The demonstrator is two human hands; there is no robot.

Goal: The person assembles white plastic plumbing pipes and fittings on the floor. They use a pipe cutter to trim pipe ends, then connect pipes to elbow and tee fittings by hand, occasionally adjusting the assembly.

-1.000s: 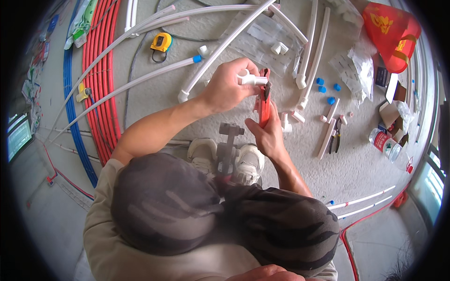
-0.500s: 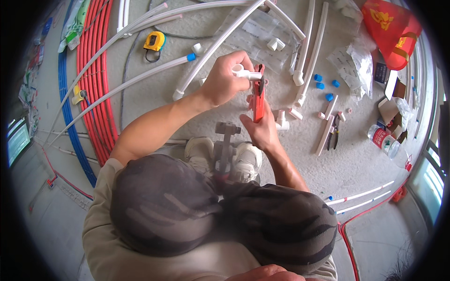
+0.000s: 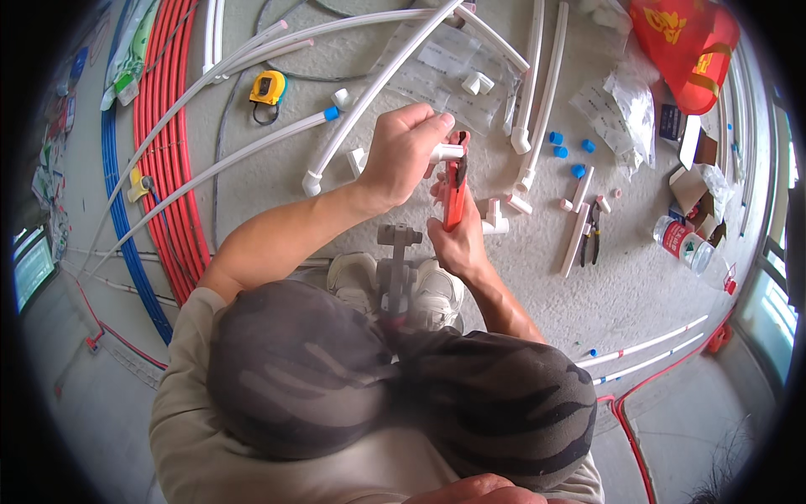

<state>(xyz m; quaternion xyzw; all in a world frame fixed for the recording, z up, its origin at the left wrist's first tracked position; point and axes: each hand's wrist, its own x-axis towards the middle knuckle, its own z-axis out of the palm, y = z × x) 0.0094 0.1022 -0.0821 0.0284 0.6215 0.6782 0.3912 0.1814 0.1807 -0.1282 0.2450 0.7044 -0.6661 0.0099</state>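
Observation:
My left hand [image 3: 396, 158] is closed round a white pipe fitting [image 3: 447, 152] with a short pipe end sticking out to the right. That end lies between the jaws of a red pipe cutter [image 3: 454, 206], whose dark blade stands against it. My right hand [image 3: 462, 248] is wrapped round the cutter's handles from below. How deep the blade sits, I cannot tell. Below the hands, a grey metal device with a blocky head [image 3: 400, 236] stands between my shoes. A white tee fitting [image 3: 495, 220] lies just right of my right hand.
Left are red pipes [image 3: 164, 151], blue pipes [image 3: 126, 227] and a yellow tape measure [image 3: 269, 86]. Long white pipes [image 3: 386, 76] cross the far floor. Right lie blue caps [image 3: 560, 151], pipe offcuts [image 3: 575, 239], pliers [image 3: 594, 235], a plastic bottle [image 3: 684, 245] and a red bag [image 3: 693, 59].
My left hand has turned over the fitting, so its round opening no longer shows. Both hands and the cutter sit slightly lower; the whole view has shifted a little.

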